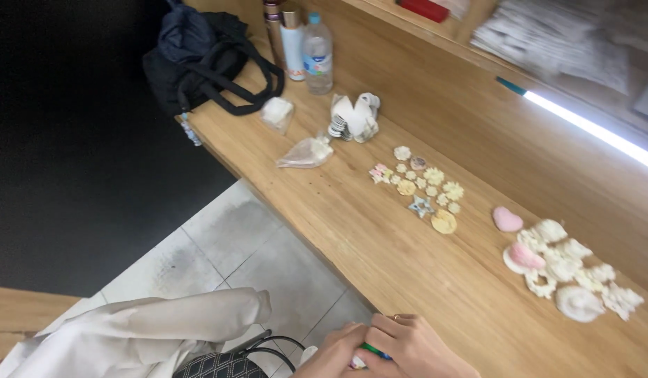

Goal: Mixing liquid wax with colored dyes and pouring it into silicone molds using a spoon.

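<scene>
Down at the frame's bottom edge, both hands, left hand [336, 357] and right hand [415, 346], have fingers clamped on a small green-topped object [369, 351], off the counter [408, 266]; probably opening it, needs firm twist.

place: craft workspace | cues: long wooden counter [380, 245], small moulded decorations [425, 185], piping bag [306, 154], strip light [590, 129]

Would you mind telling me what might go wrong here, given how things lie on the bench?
1. Both hands, left hand and right hand, grip a small green item beyond the wooden bench's edge; if dropped, it would probably hit the tiled floor.
2. The black bag overhangs the far edge and may slide off.
</scene>
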